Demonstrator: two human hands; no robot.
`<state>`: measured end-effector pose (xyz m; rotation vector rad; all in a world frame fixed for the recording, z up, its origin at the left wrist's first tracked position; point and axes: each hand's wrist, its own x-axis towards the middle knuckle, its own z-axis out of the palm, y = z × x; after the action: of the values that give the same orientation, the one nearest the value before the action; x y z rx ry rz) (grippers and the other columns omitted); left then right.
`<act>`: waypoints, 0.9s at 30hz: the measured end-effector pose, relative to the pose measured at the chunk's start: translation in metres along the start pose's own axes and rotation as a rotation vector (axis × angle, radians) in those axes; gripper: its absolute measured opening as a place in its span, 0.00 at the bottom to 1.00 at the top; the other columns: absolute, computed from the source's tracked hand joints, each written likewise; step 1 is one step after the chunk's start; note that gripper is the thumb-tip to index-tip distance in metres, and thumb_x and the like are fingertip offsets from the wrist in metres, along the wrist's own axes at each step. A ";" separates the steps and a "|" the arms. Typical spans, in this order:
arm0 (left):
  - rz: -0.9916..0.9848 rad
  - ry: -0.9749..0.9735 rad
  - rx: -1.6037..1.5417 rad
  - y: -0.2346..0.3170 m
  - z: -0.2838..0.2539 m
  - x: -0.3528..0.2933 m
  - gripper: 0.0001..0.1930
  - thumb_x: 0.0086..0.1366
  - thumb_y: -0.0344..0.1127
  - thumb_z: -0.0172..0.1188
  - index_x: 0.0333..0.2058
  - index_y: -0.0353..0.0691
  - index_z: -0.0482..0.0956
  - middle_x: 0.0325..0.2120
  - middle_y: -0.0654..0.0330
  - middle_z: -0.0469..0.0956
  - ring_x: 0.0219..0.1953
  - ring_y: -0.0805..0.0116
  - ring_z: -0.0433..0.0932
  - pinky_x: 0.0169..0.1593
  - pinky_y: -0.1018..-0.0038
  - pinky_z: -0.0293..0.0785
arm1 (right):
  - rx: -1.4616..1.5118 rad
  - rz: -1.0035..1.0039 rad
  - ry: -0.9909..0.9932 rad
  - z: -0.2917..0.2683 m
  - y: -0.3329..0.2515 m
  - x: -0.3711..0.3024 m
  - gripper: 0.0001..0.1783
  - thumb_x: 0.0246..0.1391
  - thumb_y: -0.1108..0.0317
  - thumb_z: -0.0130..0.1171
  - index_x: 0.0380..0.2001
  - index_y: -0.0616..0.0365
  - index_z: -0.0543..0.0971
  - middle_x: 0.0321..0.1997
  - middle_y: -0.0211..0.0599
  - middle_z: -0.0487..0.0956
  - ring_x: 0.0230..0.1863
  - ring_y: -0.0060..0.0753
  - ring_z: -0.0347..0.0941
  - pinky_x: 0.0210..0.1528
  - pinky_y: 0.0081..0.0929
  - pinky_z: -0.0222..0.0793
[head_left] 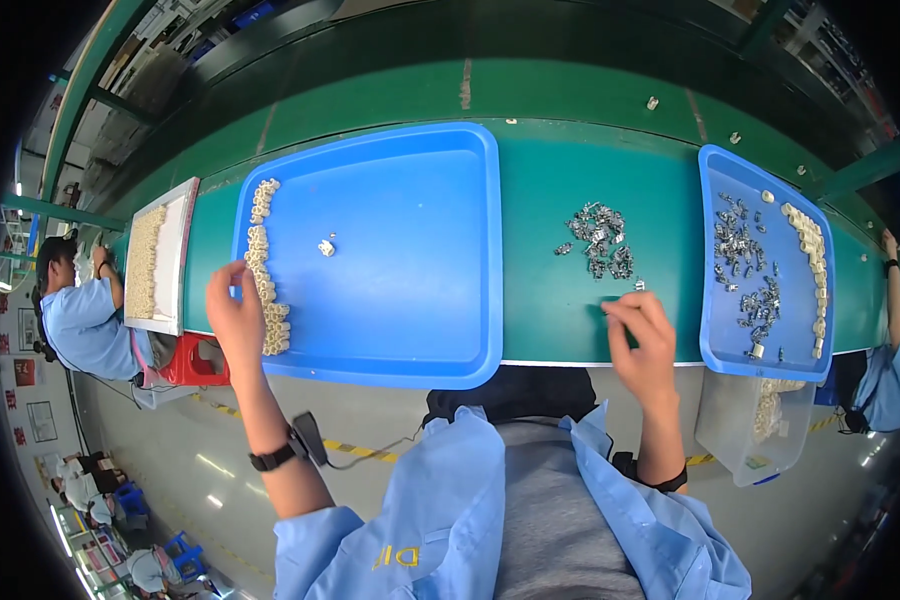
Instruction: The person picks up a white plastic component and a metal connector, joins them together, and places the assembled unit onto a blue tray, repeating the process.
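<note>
My left hand (pixel 236 318) is over the left rim of the big blue tray (pixel 400 250), its fingers curled together beside a column of small cream-coloured parts (pixel 260 258). Whatever it pinches, if anything, is hidden. A small cluster of cream parts (pixel 327 246) lies farther in on the tray floor. Over the green bench, my right hand (pixel 648 345) has its thumb and fingertips drawn together; what they hold is too small to make out. Just beyond it lies a loose pile of small silvery metal parts (pixel 600 235), with one metal part (pixel 639 285) close to the fingertips.
A second blue tray (pixel 710 300) at right holds metal parts and a line of cream pieces. Below it stands a clear plastic bin (pixel 735 430). At left are a white-framed tray (pixel 177 270), a red stool (pixel 192 362) and a co-worker (pixel 85 320). Another person (pixel 885 375) works at far right.
</note>
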<state>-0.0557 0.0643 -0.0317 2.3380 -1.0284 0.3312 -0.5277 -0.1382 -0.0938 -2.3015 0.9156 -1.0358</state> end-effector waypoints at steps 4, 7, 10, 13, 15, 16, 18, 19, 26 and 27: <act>0.083 -0.072 0.353 -0.028 0.021 0.033 0.09 0.65 0.36 0.65 0.40 0.38 0.84 0.37 0.56 0.82 0.42 0.55 0.79 0.47 0.60 0.74 | -0.125 -0.096 0.043 0.005 0.000 -0.011 0.13 0.45 0.84 0.67 0.37 0.62 0.84 0.37 0.38 0.79 0.40 0.43 0.76 0.43 0.36 0.69; 0.047 -0.140 0.456 -0.034 0.033 0.035 0.09 0.63 0.37 0.67 0.38 0.39 0.84 0.38 0.55 0.82 0.44 0.52 0.79 0.48 0.57 0.74 | -0.147 -0.083 0.051 0.007 0.000 -0.012 0.13 0.44 0.83 0.67 0.36 0.62 0.84 0.37 0.37 0.79 0.40 0.44 0.76 0.45 0.38 0.67; -0.022 -0.159 0.486 -0.035 0.037 0.033 0.10 0.62 0.39 0.68 0.37 0.40 0.84 0.39 0.55 0.82 0.44 0.51 0.79 0.48 0.57 0.74 | -0.147 -0.057 0.038 0.004 -0.003 -0.010 0.13 0.44 0.83 0.67 0.36 0.62 0.84 0.37 0.37 0.79 0.41 0.43 0.76 0.46 0.38 0.67; 0.039 -0.102 0.531 -0.032 0.044 0.033 0.09 0.61 0.39 0.68 0.35 0.41 0.84 0.38 0.55 0.82 0.43 0.50 0.79 0.47 0.56 0.74 | -0.164 0.032 -0.016 0.000 -0.013 -0.006 0.11 0.45 0.82 0.66 0.35 0.61 0.84 0.37 0.36 0.79 0.41 0.42 0.76 0.45 0.38 0.66; 0.082 -0.076 0.525 -0.035 0.046 0.035 0.09 0.61 0.39 0.68 0.34 0.41 0.84 0.37 0.54 0.81 0.42 0.50 0.79 0.46 0.55 0.74 | -0.179 0.040 -0.029 0.000 -0.015 -0.007 0.11 0.45 0.81 0.66 0.35 0.60 0.84 0.37 0.36 0.79 0.41 0.42 0.76 0.44 0.38 0.66; 0.122 -0.048 0.519 -0.039 0.046 0.037 0.08 0.61 0.39 0.68 0.33 0.41 0.84 0.37 0.54 0.81 0.42 0.49 0.79 0.46 0.55 0.74 | -0.191 0.046 -0.043 0.000 -0.016 -0.007 0.11 0.45 0.80 0.67 0.35 0.60 0.84 0.37 0.36 0.79 0.40 0.42 0.75 0.44 0.38 0.65; 0.180 -0.052 0.462 -0.038 0.053 0.042 0.07 0.61 0.38 0.69 0.32 0.41 0.84 0.38 0.53 0.81 0.41 0.48 0.80 0.45 0.54 0.75 | -0.203 0.055 -0.042 -0.005 -0.015 -0.009 0.10 0.46 0.79 0.67 0.34 0.59 0.84 0.37 0.35 0.79 0.39 0.41 0.75 0.42 0.37 0.64; 0.193 -0.079 0.424 -0.040 0.050 0.043 0.06 0.61 0.36 0.68 0.32 0.41 0.84 0.38 0.53 0.81 0.42 0.47 0.80 0.45 0.54 0.75 | -0.191 0.050 -0.027 -0.002 -0.012 -0.009 0.09 0.46 0.79 0.68 0.34 0.59 0.84 0.36 0.35 0.79 0.38 0.41 0.75 0.41 0.37 0.64; 0.383 -0.060 0.363 -0.043 0.048 0.046 0.05 0.61 0.31 0.66 0.32 0.36 0.80 0.41 0.52 0.81 0.44 0.47 0.81 0.48 0.56 0.76 | 0.216 0.272 0.009 0.004 -0.012 -0.004 0.07 0.51 0.81 0.66 0.34 0.60 0.84 0.37 0.36 0.81 0.36 0.32 0.77 0.40 0.28 0.68; 0.391 -0.066 0.355 -0.040 0.050 0.047 0.05 0.61 0.31 0.66 0.32 0.36 0.80 0.41 0.52 0.81 0.44 0.47 0.81 0.48 0.56 0.76 | 0.393 0.350 0.033 0.006 -0.012 -0.005 0.07 0.52 0.82 0.66 0.34 0.60 0.84 0.38 0.37 0.82 0.37 0.31 0.78 0.40 0.27 0.69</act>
<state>0.0056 0.0293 -0.0680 2.4521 -1.5722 0.6342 -0.5202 -0.1258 -0.0922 -1.7350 0.9834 -0.9979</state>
